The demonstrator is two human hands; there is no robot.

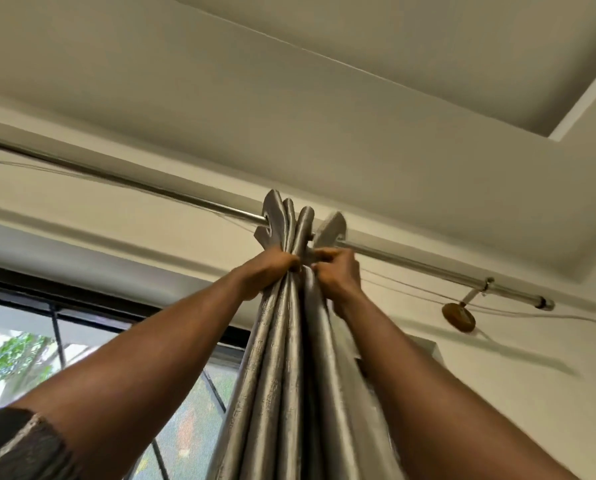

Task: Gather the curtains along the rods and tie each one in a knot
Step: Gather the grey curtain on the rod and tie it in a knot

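A silver-grey curtain [282, 358] hangs bunched into tight folds from a shiny metal rod [144, 184] that runs from upper left to lower right. Its eyelet top [278, 220] is pushed together on the rod. Both my arms reach up to it. My left hand [272, 270] grips the folds from the left, just under the rod. My right hand [336, 271] grips the folds from the right at the same height, fingers curled into the fabric. The two hands nearly meet around the bundle.
The rod ends at the right in a bracket with a brown round wall mount [458, 317]. A thin cord [410, 289] runs below the rod. A dark-framed window [57, 327] with bars lies at lower left. White ceiling and wall are above.
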